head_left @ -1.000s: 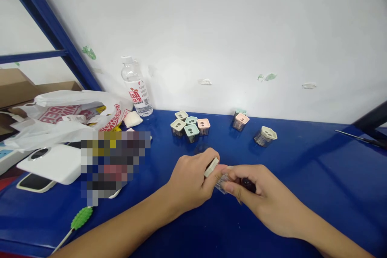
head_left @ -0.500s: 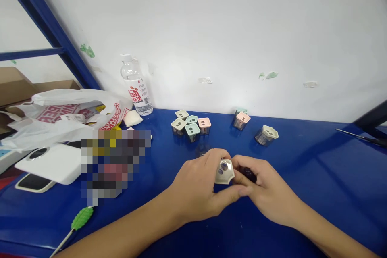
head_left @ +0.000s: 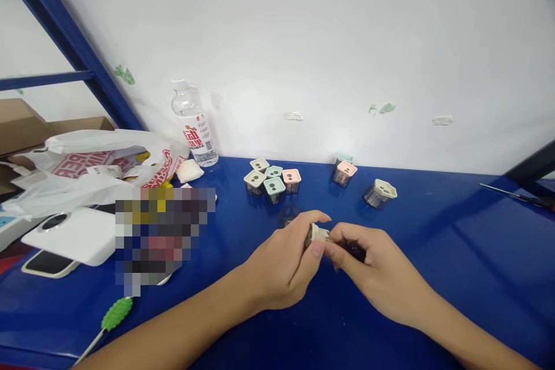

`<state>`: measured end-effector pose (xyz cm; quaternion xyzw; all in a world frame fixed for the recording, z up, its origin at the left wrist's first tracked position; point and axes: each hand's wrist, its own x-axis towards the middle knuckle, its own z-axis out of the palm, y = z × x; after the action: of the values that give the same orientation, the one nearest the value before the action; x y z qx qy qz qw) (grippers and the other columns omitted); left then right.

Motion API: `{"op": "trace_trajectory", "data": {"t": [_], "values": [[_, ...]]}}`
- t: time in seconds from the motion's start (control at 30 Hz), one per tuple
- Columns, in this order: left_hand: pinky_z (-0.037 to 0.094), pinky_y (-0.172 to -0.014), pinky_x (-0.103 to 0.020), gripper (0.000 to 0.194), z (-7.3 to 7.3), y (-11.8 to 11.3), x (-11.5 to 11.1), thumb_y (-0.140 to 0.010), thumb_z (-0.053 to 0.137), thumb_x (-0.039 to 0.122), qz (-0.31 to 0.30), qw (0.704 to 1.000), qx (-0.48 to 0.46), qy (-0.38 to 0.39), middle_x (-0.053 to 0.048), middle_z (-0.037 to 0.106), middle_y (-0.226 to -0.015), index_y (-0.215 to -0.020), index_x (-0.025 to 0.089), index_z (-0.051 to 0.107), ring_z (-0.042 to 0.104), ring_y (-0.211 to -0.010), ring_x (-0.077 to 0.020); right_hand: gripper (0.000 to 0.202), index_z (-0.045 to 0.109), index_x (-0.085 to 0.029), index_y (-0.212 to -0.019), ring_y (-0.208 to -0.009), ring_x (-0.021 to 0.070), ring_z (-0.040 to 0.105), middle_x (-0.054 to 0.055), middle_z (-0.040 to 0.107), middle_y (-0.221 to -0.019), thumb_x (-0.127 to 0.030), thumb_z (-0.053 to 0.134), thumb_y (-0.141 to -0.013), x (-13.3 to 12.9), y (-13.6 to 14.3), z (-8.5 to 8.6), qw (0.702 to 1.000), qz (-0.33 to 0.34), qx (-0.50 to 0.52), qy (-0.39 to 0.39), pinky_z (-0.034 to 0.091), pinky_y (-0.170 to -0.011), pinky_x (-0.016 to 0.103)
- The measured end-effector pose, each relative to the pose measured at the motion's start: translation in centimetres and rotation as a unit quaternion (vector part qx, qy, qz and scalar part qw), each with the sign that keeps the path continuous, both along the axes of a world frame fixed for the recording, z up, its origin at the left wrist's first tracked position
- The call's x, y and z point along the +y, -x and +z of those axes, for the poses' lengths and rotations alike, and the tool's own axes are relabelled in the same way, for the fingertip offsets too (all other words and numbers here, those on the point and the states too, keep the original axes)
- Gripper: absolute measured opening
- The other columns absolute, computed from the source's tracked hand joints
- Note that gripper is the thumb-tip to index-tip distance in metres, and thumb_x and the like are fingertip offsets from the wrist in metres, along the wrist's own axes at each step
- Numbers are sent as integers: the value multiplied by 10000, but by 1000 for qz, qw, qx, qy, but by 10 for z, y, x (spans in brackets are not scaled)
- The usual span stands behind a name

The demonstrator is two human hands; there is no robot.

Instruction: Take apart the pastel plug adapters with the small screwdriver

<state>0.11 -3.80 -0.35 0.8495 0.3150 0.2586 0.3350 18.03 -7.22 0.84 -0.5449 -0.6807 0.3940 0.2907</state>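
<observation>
My left hand (head_left: 288,260) grips a small pencil sharpener with a cream lid (head_left: 317,233), now turned edge-on. Close against it on the right, my right hand (head_left: 368,260) is closed round a dark-handled tool (head_left: 353,250), whose thin front end meets the sharpener's lid. Behind my hands is a cluster of several sharpeners, among them a mint one (head_left: 274,187) and a pink one (head_left: 291,177). Farther right, another pink sharpener (head_left: 347,169) sits before a mint one, and a cream one (head_left: 384,189) leans tilted. A clear piece (head_left: 289,215) lies just behind my left hand.
At the left are a water bottle (head_left: 195,127), a white plastic bag (head_left: 99,167), a white device (head_left: 76,234), a blurred-out patch and a green textured object on a stick (head_left: 117,313). A thin tool (head_left: 507,191) lies far right on the blue table (head_left: 455,254).
The sharpener in my left hand has turned so its lid no longer faces me. My left thumb has drawn back onto the lid, and the right-hand tool's front end now shows against it.
</observation>
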Motion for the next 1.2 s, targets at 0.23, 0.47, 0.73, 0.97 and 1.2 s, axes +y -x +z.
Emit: {"op": "trace_trajectory", "data": {"t": [0.23,0.47,0.73,0.97,1.2], "values": [[479,-696,-322,389,0,-3,-1,-985,247,384,-2,1000,-14,19,-44,635,-887,-1311,200,353,599,-749,-177,378,489,-189,-645,-520,97,345,-37,453,-581,-449,461,-919,0,-2,4,1000,-4,-16,8,273,-481,247],[467,-751,-305,407,3,-5,0,-1003,185,393,-40,994,-66,77,-38,607,-889,-1330,190,318,572,-794,-155,425,491,-183,-611,-466,78,304,-55,402,-515,-476,460,-917,0,-4,6,1000,-2,-18,9,238,-430,230],[414,-657,-271,455,5,-4,-2,-995,160,457,-42,988,-67,136,-23,540,-862,-1348,215,317,507,-748,-139,435,501,-186,-626,-477,82,306,-49,410,-529,-499,440,-922,-1,-3,3,1000,7,-9,9,237,-431,229],[352,-573,-260,584,2,-4,0,-948,132,592,-77,975,-96,187,-12,491,-837,-1370,222,295,406,-643,-122,456,452,-190,-606,-472,83,305,-45,413,-523,-532,441,-908,-3,0,2,999,-7,-9,32,234,-427,233],[320,-544,-241,518,1,-3,-1,-967,138,547,-65,972,-89,208,-7,452,-838,-1353,245,305,358,-623,-109,474,422,-191,-591,-467,78,284,-55,366,-509,-551,449,-899,-4,-1,2,999,-11,-4,43,216,-417,233]]}}
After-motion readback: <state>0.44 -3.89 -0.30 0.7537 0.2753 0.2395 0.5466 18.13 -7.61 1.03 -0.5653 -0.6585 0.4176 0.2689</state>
